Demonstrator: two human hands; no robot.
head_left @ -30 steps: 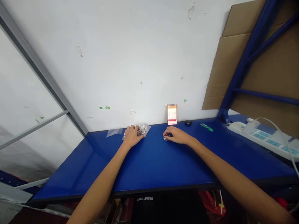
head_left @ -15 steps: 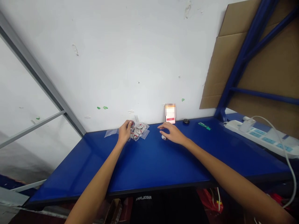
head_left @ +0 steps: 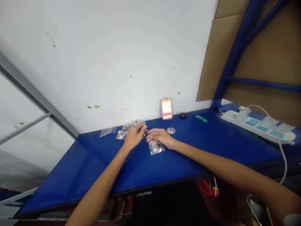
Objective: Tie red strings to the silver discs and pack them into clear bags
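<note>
A round silver disc with a red mark, in a clear plastic bag (head_left: 156, 147), is at the middle of the blue table. My right hand (head_left: 161, 137) is over its upper edge, thumb and fingers closed at the bag's top; the exact grip is partly hidden. To the left, my left hand (head_left: 135, 135) has bent fingers with a gap between thumb and fingertips, and nothing shows in it. Several bagged discs (head_left: 121, 135) lie in a pile behind and beside my left hand, partly covered by it. An unbagged silver disc (head_left: 171, 130) lies behind my right wrist.
Flat clear bags (head_left: 107, 132) lie left of the pile. A lit phone-like screen (head_left: 166, 108) leans on the wall. Nearby are a round black object (head_left: 182, 115) and a small green item (head_left: 201, 118). A white power strip (head_left: 258, 126) with a cable lies at the right.
My left hand has moved right from the pile, and my right hand has moved left, away from the unbagged disc. A bagged disc now lies apart from the pile. The view has shifted.
</note>
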